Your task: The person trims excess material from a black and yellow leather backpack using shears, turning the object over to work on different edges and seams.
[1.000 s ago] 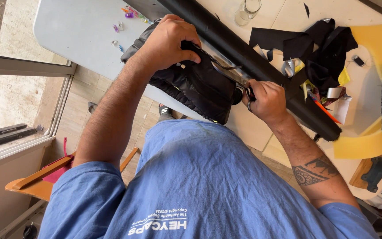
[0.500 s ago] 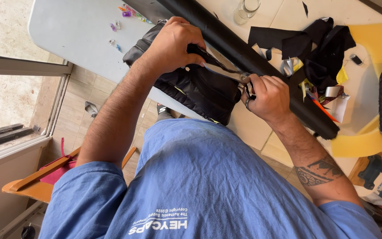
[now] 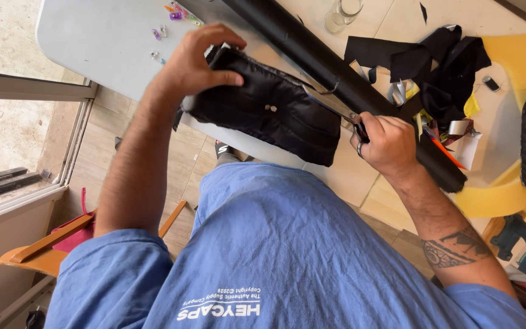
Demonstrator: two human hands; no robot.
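- The left hand (image 3: 199, 64) clamps the far end of a black padded pouch (image 3: 269, 113), thumb on the near face and fingers curled over the top edge.
- The right hand (image 3: 388, 143) is closed round the scissors (image 3: 336, 106), blades laid along the pouch's upper seam.
- The pouch hangs over the white table (image 3: 98, 42) edge (soft, light and floppy by the look of it).
- Best gripped at the stiffer seam, close to the blades.
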